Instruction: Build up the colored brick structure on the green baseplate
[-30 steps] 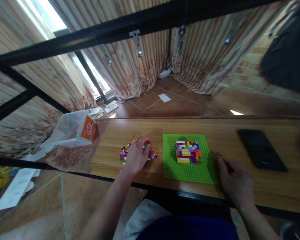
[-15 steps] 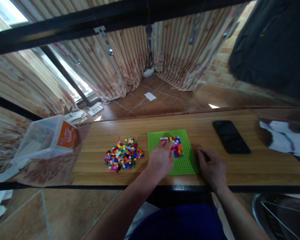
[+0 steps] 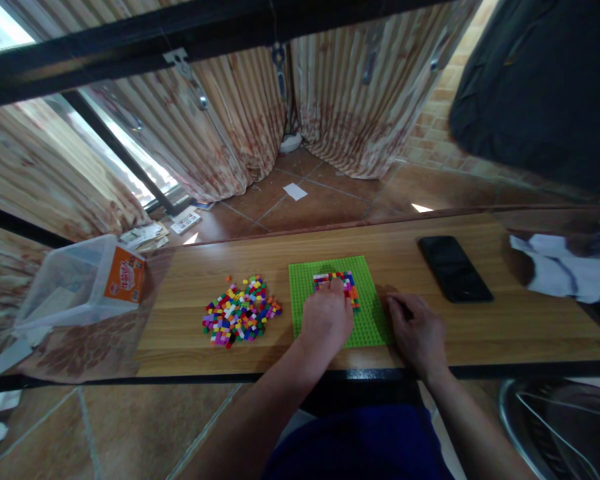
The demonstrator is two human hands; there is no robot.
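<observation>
A green studded baseplate [image 3: 373, 320] lies on the table with a patch of small coloured bricks [image 3: 347, 277] built on it. My left hand [image 3: 327, 319] reaches over this patch, fingers bent down and pressed together on the bricks. It covers the patch's lower left part, and whatever is under the fingertips is hidden. My right hand [image 3: 420, 333] rests on the table by the plate's right edge, its fingers curled in, with nothing visible in them. Left of the plate is a loose pile of small multicoloured bricks [image 3: 240, 313].
A black phone [image 3: 455, 269] lies right of my right hand. Crumpled white paper [image 3: 565, 270] is at the far right. At the left end stands a clear plastic box [image 3: 70, 283] with an orange label. The table's dark front edge [image 3: 370, 375] runs close to my body.
The view has shifted a little. My left hand has moved slightly right over the plate, its fingers bent further down onto the bricks. My right hand keeps its place by the plate.
</observation>
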